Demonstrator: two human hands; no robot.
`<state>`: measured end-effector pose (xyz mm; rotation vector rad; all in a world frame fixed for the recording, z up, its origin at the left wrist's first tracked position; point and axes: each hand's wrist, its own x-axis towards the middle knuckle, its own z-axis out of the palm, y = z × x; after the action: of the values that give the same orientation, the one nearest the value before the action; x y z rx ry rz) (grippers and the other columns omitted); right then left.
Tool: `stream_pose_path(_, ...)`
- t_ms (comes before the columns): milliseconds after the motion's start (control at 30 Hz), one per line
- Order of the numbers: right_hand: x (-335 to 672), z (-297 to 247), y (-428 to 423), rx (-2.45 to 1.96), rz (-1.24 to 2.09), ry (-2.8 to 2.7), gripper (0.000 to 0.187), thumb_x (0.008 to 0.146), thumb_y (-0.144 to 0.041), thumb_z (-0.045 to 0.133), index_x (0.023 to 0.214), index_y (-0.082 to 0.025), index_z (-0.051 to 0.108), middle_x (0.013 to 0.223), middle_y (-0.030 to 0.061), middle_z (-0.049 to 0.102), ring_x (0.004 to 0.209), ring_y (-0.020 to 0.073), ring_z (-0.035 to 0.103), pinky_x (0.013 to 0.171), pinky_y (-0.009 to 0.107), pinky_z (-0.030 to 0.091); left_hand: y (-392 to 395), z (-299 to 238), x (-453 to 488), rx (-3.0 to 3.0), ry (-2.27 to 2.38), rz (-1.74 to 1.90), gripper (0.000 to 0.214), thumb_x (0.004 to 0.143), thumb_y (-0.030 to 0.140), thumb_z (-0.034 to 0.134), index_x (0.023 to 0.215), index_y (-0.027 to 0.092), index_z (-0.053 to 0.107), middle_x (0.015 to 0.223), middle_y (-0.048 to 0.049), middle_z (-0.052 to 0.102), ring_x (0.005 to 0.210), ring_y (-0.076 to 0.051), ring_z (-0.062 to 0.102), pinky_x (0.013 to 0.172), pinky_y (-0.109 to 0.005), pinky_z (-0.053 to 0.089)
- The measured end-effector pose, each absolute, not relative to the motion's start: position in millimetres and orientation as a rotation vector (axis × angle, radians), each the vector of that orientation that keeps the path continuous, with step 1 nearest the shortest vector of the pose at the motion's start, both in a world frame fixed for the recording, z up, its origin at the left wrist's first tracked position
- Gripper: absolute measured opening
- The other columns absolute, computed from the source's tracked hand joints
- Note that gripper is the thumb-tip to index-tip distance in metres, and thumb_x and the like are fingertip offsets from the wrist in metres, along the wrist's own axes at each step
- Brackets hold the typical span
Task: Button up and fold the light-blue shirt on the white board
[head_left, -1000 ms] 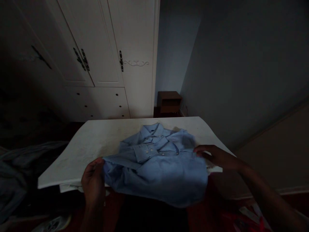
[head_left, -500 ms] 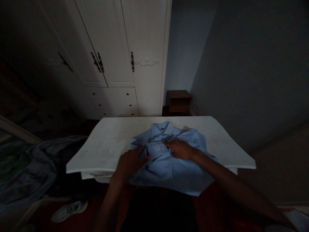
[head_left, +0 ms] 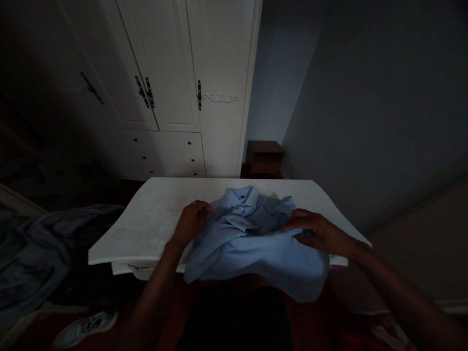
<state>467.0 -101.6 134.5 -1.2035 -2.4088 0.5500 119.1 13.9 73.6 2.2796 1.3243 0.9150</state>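
A light blue button-up shirt [head_left: 237,248] lies rumpled on a white table [head_left: 146,219], its collar pointing away from me and its lower part hanging over the near edge. With curled fingers, my left hand [head_left: 190,222] pinches the shirt's left side near the shoulder. My right hand [head_left: 318,231] grips a fold of the cloth on the right, thumb and fingers together. Between the hands the front bunches up in creases around the placket. The light is dim, so the fingertips are hard to make out.
A white wardrobe [head_left: 219,63] with dark handles stands behind the table. Beyond the table's far side is a small brown nightstand [head_left: 265,148]. Dark grey cloth [head_left: 40,258] is heaped at the left, with a shoe [head_left: 86,329] on the red floor below.
My hands have moved apart: the left to the shirt's left edge, the right outward to the right. The front that lay under them is now pulled wider and creased.
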Motion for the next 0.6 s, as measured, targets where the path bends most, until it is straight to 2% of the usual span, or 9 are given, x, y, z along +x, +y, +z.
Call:
stream_pose_path(100, 464, 136, -104, -1.200, 0.710, -2.441, 0.025, 0.087, -0.021, 0.060, 0.108, -0.021, 0.073, 0.088, 0.0057, 0.063, 0.080, 0.0155, 0.060, 0.072, 0.026, 0.047, 15, 76, 116, 2.345, 1.091, 0.824, 0.034, 0.088, 0.042, 0.057, 0.110, 0.019, 0.068, 0.111, -0.0099, 0.069, 0.101, -0.023, 0.064, 0.092, -0.036, 0.048)
stream_pose_path(167, 452, 134, -103, -1.197, 0.821, -2.512, 0.027, 0.084, -0.019, 0.061, 0.109, -0.021, 0.073, 0.092, 0.0064, 0.066, 0.083, 0.0165, 0.062, 0.075, 0.028, 0.047, 13, 71, 129, 2.418, 0.939, 0.655, 0.059, 0.078, 0.051, 0.068, 0.129, 0.022, 0.058, 0.130, -0.0104, 0.061, 0.118, -0.026, 0.056, 0.103, -0.039, 0.042)
stream_pose_path(233, 439, 132, -103, -1.205, 0.906, -2.580, 0.031, 0.083, -0.018, 0.062, 0.111, -0.021, 0.072, 0.098, 0.0075, 0.069, 0.089, 0.0184, 0.064, 0.081, 0.030, 0.048, 10, 61, 147, 2.476, 0.789, 0.442, 0.070, 0.070, 0.052, 0.075, 0.132, 0.023, 0.057, 0.135, -0.0102, 0.059, 0.124, -0.029, 0.052, 0.107, -0.041, 0.038)
stream_pose_path(333, 430, 130, -106, -1.290, 0.987, -2.644, 0.034, 0.083, -0.024, 0.065, 0.116, -0.020, 0.070, 0.108, 0.0096, 0.069, 0.099, 0.0228, 0.064, 0.089, 0.034, 0.047, 9, 48, 163, 2.465, 0.712, 0.307, 0.044, 0.077, 0.045, 0.071, 0.114, 0.021, 0.069, 0.117, -0.0093, 0.069, 0.112, -0.028, 0.061, 0.099, -0.038, 0.043)
stream_pose_path(400, 434, 125, -108, -1.375, 1.050, -2.624, 0.040, 0.085, -0.036, 0.065, 0.121, -0.020, 0.067, 0.108, 0.0104, 0.069, 0.099, 0.0246, 0.064, 0.089, 0.036, 0.048, 11, 45, 164, 2.389, 0.792, 0.429, 0.032, 0.084, 0.042, 0.063, 0.105, 0.020, 0.073, 0.109, -0.0082, 0.073, 0.105, -0.026, 0.064, 0.094, -0.036, 0.045)
stream_pose_path(500, 440, 105, -102, -1.469, 1.072, -2.478, 0.054, 0.090, -0.047, 0.055, 0.136, -0.019, 0.054, 0.109, 0.0116, 0.068, 0.095, 0.0242, 0.065, 0.087, 0.037, 0.050, 13, 49, 163, 2.151, 0.918, 0.746, 0.036, 0.089, 0.046, 0.054, 0.103, 0.019, 0.073, 0.101, -0.0057, 0.074, 0.095, -0.023, 0.066, 0.087, -0.032, 0.047)
stream_pose_path(600, 433, 77, -81, -1.480, 0.875, -2.287, 0.070, 0.089, -0.049, 0.055, 0.149, -0.021, 0.033, 0.132, 0.0162, 0.055, 0.093, 0.0235, 0.064, 0.091, 0.042, 0.049, 10, 59, 170, 1.908, 0.943, 0.958, 0.039, 0.087, 0.050, 0.051, 0.091, 0.017, 0.072, 0.078, -0.0013, 0.069, 0.074, -0.018, 0.062, 0.070, -0.027, 0.046)
